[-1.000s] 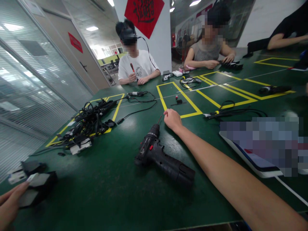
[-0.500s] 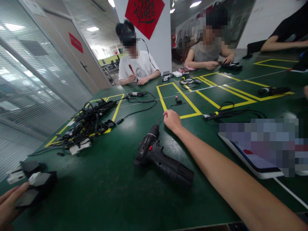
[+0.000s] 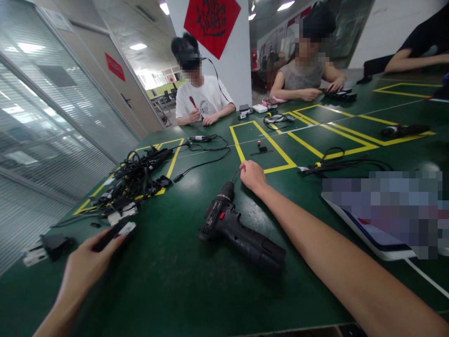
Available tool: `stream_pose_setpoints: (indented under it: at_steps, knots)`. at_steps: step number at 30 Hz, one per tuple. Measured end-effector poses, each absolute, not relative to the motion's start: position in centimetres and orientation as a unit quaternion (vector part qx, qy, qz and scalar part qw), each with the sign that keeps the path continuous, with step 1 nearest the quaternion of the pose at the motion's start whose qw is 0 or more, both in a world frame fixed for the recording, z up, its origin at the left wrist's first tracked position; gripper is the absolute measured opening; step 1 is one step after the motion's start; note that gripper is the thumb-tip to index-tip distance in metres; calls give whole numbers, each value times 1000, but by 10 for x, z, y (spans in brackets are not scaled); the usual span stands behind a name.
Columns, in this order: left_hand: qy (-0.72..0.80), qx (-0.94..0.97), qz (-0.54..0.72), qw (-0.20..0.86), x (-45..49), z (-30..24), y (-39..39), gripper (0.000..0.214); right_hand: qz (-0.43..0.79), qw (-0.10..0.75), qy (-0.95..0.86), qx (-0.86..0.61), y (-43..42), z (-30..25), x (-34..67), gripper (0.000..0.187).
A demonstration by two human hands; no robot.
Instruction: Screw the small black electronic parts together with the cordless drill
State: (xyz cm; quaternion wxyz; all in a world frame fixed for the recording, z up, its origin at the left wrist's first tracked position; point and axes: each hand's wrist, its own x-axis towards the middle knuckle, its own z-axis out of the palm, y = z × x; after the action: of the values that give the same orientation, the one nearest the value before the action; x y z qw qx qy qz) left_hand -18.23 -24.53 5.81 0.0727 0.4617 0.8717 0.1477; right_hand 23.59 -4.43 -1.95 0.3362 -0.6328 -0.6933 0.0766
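A black cordless drill (image 3: pixel 238 229) lies on its side on the green table (image 3: pixel 175 281), bit pointing away from me. My right hand (image 3: pixel 251 176) rests curled on the table just right of the drill's bit, fingers bent under; what it holds, if anything, is hidden. My left hand (image 3: pixel 86 264) reaches forward at lower left and grips a black block with a white label (image 3: pixel 117 232), a little above the table.
A tangle of black cables and adapters (image 3: pixel 133 175) lies at the left. Another black block (image 3: pixel 49 245) sits near the left edge. A tablet (image 3: pixel 372 229) lies at right. Yellow tape marks boxes (image 3: pixel 263 145). Two people sit across the table, working with their hands.
My left hand has moved from the lower left corner forward and rightward, carrying the black labelled block. The right hand and drill have stayed put.
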Motion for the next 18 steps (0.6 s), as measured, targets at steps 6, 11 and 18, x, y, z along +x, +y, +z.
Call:
stream_pose_setpoints:
  at_steps: [6,11,18]
  knots:
    - [742,642,183,59,-116,48,-148,68,76,334,-697,-630,-46,-19,236,28]
    - [633,709,270,155,-58,30,-60,68,81,329,-699,-630,-50,-18,236,28]
    - [515,725,346,299,15,5,-10,68,95,323,-691,-639,-60,-13,233,30]
